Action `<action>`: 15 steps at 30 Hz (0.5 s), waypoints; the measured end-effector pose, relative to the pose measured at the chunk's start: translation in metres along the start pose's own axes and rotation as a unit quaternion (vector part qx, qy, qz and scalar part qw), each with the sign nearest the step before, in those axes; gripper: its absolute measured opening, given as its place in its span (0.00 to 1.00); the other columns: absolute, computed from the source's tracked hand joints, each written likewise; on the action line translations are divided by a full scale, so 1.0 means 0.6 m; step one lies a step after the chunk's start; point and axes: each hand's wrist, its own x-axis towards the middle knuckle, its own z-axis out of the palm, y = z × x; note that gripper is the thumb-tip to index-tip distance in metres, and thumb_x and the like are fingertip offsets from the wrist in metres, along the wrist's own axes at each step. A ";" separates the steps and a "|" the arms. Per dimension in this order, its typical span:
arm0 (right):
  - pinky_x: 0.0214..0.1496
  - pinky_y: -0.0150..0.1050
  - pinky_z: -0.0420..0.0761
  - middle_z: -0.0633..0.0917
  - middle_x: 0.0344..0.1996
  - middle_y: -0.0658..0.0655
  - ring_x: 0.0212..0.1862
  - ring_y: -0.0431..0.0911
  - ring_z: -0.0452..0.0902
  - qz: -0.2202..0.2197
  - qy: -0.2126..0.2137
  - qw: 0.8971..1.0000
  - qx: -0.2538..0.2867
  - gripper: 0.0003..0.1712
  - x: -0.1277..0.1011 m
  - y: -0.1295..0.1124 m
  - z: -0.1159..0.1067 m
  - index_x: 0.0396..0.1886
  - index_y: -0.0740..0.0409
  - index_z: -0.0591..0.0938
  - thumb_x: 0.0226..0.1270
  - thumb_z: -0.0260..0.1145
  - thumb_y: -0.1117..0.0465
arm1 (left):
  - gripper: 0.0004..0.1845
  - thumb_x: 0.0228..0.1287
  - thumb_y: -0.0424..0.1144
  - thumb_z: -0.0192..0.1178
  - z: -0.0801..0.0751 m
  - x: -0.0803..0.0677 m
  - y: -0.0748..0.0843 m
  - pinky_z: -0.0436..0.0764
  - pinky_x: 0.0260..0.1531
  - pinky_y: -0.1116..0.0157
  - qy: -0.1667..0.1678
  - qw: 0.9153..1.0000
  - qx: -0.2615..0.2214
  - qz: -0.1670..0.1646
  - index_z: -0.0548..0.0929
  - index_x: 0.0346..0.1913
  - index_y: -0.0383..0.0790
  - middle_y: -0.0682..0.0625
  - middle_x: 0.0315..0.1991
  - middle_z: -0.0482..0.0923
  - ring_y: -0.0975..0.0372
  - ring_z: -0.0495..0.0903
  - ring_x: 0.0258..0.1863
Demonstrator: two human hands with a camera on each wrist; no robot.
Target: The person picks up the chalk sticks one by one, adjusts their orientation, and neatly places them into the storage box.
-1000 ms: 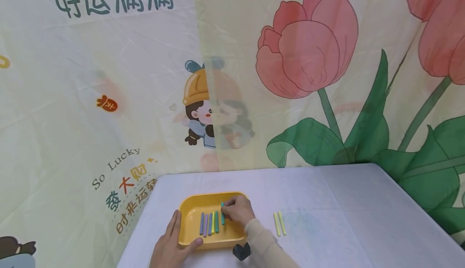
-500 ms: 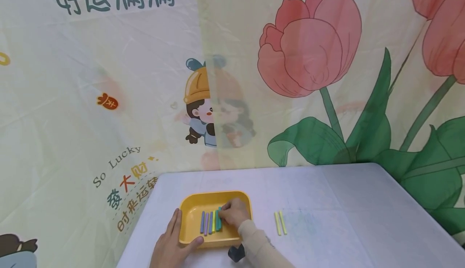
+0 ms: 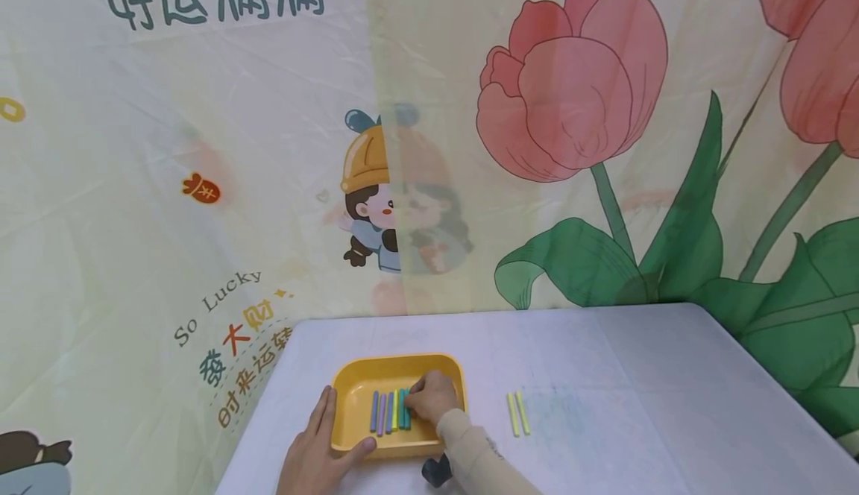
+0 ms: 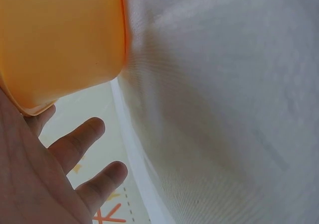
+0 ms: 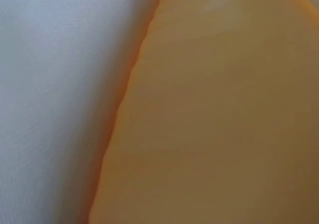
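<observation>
Head view: right grip (image 3: pixel 432 398) pinching teal stick (image 3: pixel 406 410) (inside yellow tray (image 3: pixel 356 383)), left grip (image 3: pixel 315 458) flat alongside.

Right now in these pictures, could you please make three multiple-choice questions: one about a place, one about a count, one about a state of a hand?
1. Where does the yellow tray stand?
A. on the white table
B. on the floor
C. on a chair

2. How many yellow-green sticks lie on the table outside the tray?
A. none
B. two
C. five

3. What is the left hand doing?
A. lifting a stick in the air
B. resting against the tray's near left corner
C. hanging off the table

Answers:
1 A, the head view shows the tray on the tablecloth.
2 B, a pair lies side by side to the right of the tray.
3 B, its thumb lies on the tray's front rim, fingers along the left side.
</observation>
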 end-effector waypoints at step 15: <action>0.29 0.35 0.84 0.84 0.27 0.51 0.29 0.43 0.81 -0.038 -0.030 0.996 0.080 0.10 -0.028 -0.025 -0.044 0.38 0.60 0.86 0.58 0.74 0.63 | 0.69 0.52 0.84 0.52 0.002 -0.002 -0.004 0.66 0.67 0.35 0.009 1.000 -0.005 0.007 0.43 0.82 0.36 0.41 0.82 0.41 0.35 0.65 0.69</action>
